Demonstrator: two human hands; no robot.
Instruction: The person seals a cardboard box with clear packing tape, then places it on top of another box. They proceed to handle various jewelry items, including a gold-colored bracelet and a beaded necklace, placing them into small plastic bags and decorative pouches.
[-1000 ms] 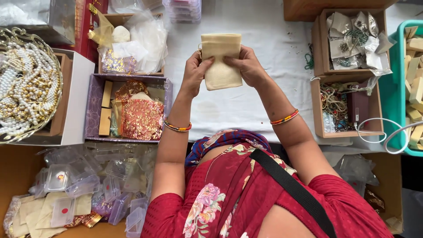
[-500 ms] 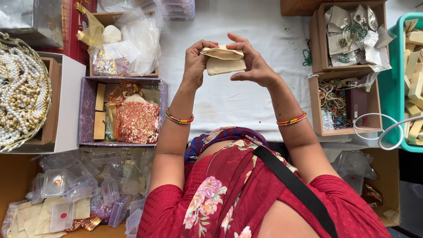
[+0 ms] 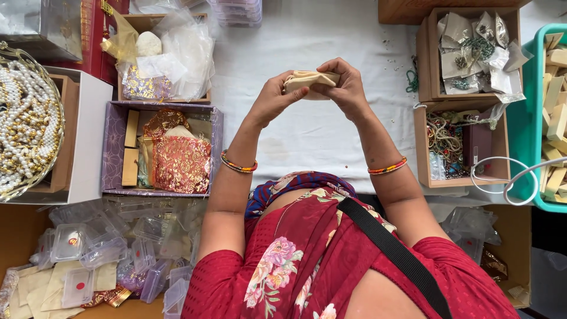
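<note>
Landmark: the white tablecloth (image 3: 319, 136), to which every place below is referred.
Cream cloth pouch (image 3: 309, 82): you hold it raised above the far middle of the cloth, folded down into a flat bundle so both hands can reach it at once.
Left hand (image 3: 273, 99): clamped on the pouch's left end, thumb under and fingers over, apparently to pin the fold.
Right hand (image 3: 347, 88): clamped on the pouch's right end, fingers curled over the top edge, so the bundle is squeezed between your two hands.
Bangles (image 3: 238, 166): striped bands on both wrists, above the near edge of the cloth.
Purple box (image 3: 113, 147): just off the cloth's left edge; it holds red-and-gold patterned pouches (image 3: 180, 160), within easy reach of your left hand.
Bead tray (image 3: 26, 115): further left of the cloth, heaped with white and gold beads.
Brown boxes (image 3: 422, 127): along the cloth's right edge, holding tangled chains and small packets, within reach of your right hand.
Teal crate (image 3: 522, 118): beyond those boxes, filled with pale wooden blocks.
Clear plastic cases (image 3: 106, 248): below the cloth's near-left corner, piled loosely with flat cream pouches.
</note>
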